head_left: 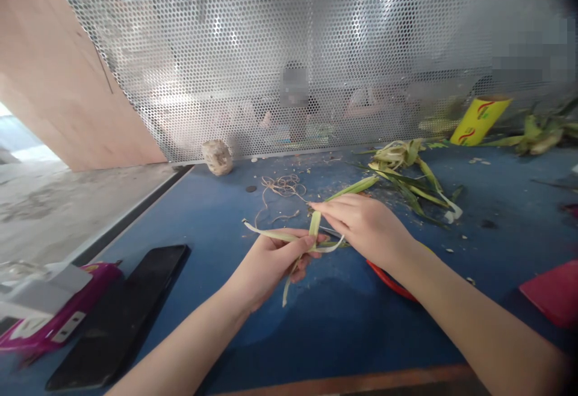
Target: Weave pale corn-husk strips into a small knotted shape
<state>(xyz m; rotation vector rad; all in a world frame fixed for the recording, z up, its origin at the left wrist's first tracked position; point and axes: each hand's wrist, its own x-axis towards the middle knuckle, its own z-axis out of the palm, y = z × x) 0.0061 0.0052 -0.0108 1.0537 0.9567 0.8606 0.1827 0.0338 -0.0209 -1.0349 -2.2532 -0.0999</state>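
Pale green corn husk strips (315,225) cross one another between my hands, above the blue table. My left hand (289,248) pinches them where they cross, with loose ends sticking out to the left, right and below. At the upper end of one strip, my right hand (356,215) closes thumb and fingers on its tip. Under my right wrist lies a tool with red handles (391,281), partly hidden; it looks like scissors. A tangle of thin twine (284,186) lies just beyond my hands.
A heap of husks (401,164) lies at the back right, near a yellow roll (481,120). A perforated metal screen (271,41) stands along the far edge. A black phone (121,318) and a purple power strip (72,318) are at the left, a red object (553,293) at the right.
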